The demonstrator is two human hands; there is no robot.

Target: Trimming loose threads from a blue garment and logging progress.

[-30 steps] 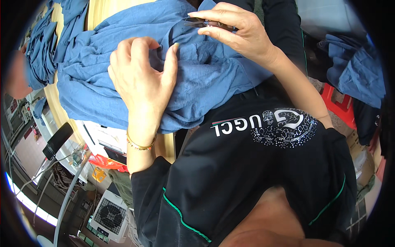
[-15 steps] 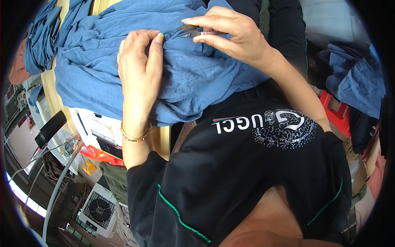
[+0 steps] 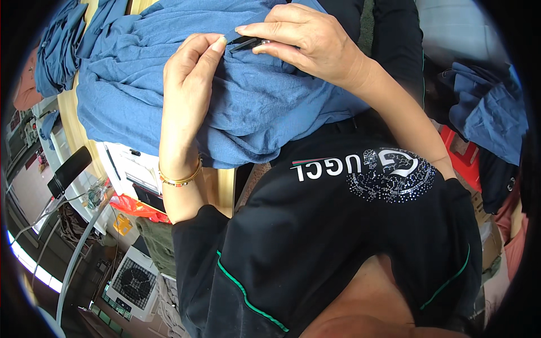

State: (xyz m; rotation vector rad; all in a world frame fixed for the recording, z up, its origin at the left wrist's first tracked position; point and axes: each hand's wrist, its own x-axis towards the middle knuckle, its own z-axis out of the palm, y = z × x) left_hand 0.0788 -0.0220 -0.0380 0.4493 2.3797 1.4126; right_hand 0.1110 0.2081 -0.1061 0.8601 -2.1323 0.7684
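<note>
A large piece of blue cloth (image 3: 259,107) lies bunched over the table edge and my lap. Above it, my left hand (image 3: 191,70) is closed, thumb and forefinger pressed together; whatever is between them is too small to make out. My right hand (image 3: 307,42) grips dark thread snips (image 3: 245,44) between thumb and fingers. Their blades point left, slightly parted, with the tips close beside my left thumb and fingertip. Part of the snips is hidden by the right fingers.
More blue cloth (image 3: 56,56) hangs folded at the far left, beside the pale wooden table (image 3: 69,121). A white sheet or box with dark items (image 3: 127,169) lies by my left forearm. To the right are a red stool (image 3: 462,155) and a blue garment (image 3: 487,101).
My left fingertips have risen slightly off the cloth. The right hand with the snips has shifted left, bringing the blade tips nearer the left fingertips.
</note>
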